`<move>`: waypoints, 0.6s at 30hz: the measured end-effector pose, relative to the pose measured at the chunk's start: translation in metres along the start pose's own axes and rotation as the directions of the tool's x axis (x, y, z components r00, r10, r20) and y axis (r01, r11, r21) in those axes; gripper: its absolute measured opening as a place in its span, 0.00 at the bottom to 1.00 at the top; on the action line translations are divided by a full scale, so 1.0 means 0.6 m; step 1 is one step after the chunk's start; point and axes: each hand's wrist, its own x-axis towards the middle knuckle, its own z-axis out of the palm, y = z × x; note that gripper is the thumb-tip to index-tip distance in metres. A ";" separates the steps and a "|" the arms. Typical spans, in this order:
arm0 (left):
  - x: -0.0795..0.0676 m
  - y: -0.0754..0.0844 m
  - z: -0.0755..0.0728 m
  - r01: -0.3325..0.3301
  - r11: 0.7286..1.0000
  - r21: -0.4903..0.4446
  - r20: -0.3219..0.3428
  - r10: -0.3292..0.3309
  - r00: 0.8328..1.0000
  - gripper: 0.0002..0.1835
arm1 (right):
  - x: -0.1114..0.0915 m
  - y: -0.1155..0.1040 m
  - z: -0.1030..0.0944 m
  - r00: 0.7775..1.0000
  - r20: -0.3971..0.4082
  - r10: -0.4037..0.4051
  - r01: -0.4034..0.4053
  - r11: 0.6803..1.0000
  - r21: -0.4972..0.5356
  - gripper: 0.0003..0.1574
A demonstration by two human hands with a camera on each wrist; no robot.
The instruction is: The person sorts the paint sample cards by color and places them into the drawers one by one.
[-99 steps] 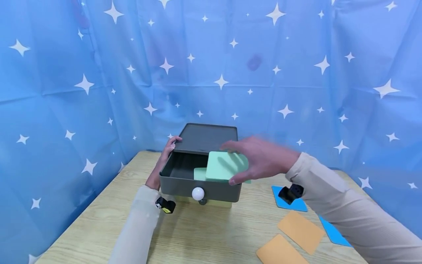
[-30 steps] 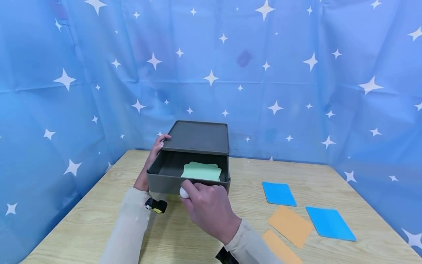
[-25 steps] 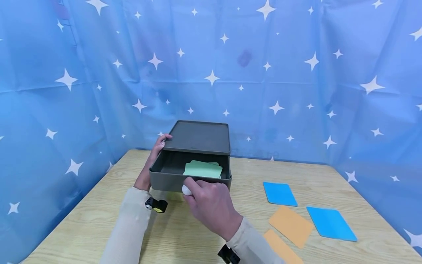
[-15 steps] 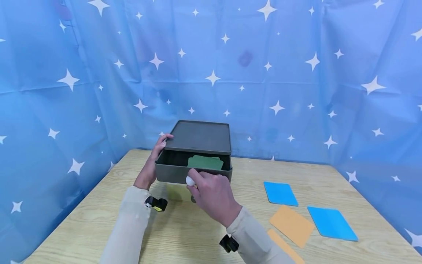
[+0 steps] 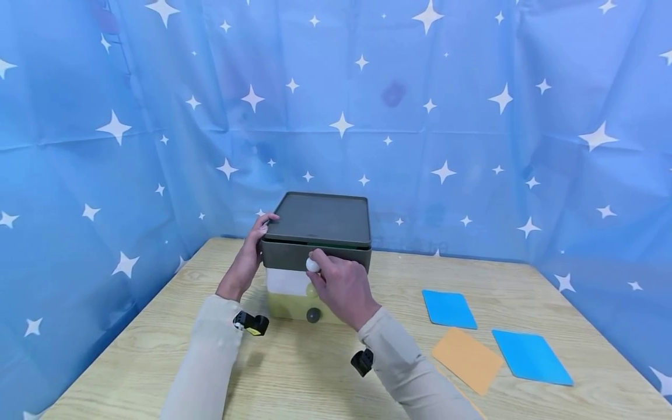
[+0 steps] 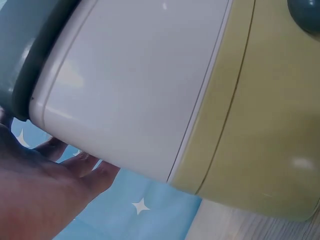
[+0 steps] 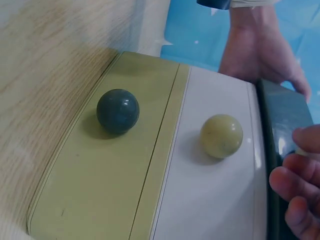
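A small drawer cabinet with a dark grey top stands on the table. Its dark top drawer is nearly closed, with a thin gap under the lid. My right hand pinches the white knob of that drawer between thumb and bent index finger. My left hand rests along the cabinet's left side, fingertips at the top edge; in the left wrist view its fingers lie against the side. Below are a white drawer with a yellow knob and a yellow drawer with a dark knob. Green cards inside are almost hidden.
On the table's right lie two blue cards, one nearer the back and one further right. An orange card lies beside them; another is mostly behind the right sleeve. A blue star-patterned curtain surrounds the wooden table.
My right hand has let go of a green card in the drawer, taken the white knob and pushed the drawer back under the lid. The left hand has stayed on the cabinet's side.
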 end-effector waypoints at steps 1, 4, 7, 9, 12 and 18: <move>0.000 -0.001 0.000 0.002 1.000 0.001 0.001 -0.002 1.000 0.28 | 0.000 0.001 0.001 1.000 -0.001 0.002 -0.002 1.000 0.003 0.14; 0.001 -0.002 0.000 0.003 1.000 0.001 -0.008 -0.003 1.000 0.27 | 0.001 0.004 0.005 1.000 -0.003 0.006 -0.005 1.000 0.013 0.13; 0.000 -0.003 0.000 0.008 1.000 0.008 -0.014 -0.008 1.000 0.27 | 0.001 0.004 0.008 1.000 -0.011 0.010 -0.010 1.000 0.023 0.12; 0.000 -0.003 0.000 0.011 1.000 0.012 -0.015 -0.011 1.000 0.27 | 0.001 0.005 0.011 1.000 -0.019 0.011 -0.011 1.000 0.028 0.12; -0.001 -0.002 0.000 0.017 1.000 0.009 -0.015 -0.017 1.000 0.27 | 0.001 0.008 0.016 1.000 -0.025 0.014 -0.013 0.999 0.030 0.12; 0.000 -0.001 0.003 0.023 1.000 0.011 -0.009 -0.023 1.000 0.29 | 0.001 0.014 0.019 0.999 -0.023 0.023 -0.022 0.999 0.032 0.12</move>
